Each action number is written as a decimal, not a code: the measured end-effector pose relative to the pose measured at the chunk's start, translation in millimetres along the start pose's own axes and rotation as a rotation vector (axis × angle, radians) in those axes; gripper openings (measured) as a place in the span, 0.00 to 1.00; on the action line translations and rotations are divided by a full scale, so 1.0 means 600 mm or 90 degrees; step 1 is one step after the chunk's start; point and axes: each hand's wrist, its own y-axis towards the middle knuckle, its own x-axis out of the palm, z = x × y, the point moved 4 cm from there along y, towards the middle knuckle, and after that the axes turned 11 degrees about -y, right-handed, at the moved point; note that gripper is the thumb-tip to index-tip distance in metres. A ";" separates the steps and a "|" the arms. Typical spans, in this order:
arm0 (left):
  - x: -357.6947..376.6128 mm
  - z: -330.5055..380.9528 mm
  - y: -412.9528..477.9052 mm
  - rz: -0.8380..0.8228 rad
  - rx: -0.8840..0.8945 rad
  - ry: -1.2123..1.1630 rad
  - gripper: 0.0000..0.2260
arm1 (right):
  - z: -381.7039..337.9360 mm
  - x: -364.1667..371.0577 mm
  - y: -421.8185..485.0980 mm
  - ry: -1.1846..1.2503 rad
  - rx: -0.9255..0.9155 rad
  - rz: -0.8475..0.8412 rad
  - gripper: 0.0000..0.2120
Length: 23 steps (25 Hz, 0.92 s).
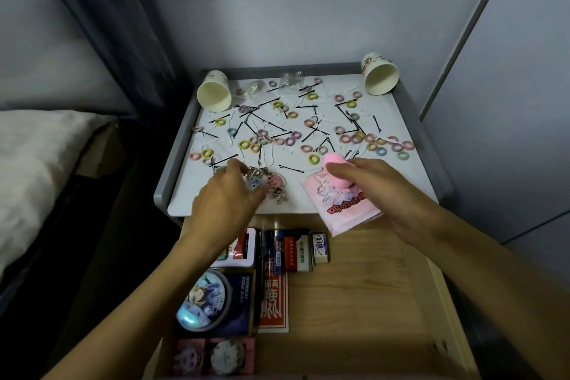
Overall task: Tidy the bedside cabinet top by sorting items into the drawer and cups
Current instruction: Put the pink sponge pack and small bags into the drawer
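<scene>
On the cabinet top (413,163), the left hand (228,191) has its fingers curled onto the keychains (273,183) near the front edge. The right hand (382,191) has fingers clamped on a pink packet (348,210), with the thumb holding a pink sponge (334,163) against it, above the open drawer (354,293). Hair ties (357,137) and bobby pins (251,116) lie scattered between two paper cups (214,92).

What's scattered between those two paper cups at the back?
The head view shows two small clear bags, a few pastel hair ties and black bobby pins on the white cabinet top between the paper cups.
</scene>
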 end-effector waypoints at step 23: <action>0.056 0.025 0.066 0.039 -0.186 -0.271 0.20 | 0.004 -0.049 0.003 0.100 0.026 0.068 0.14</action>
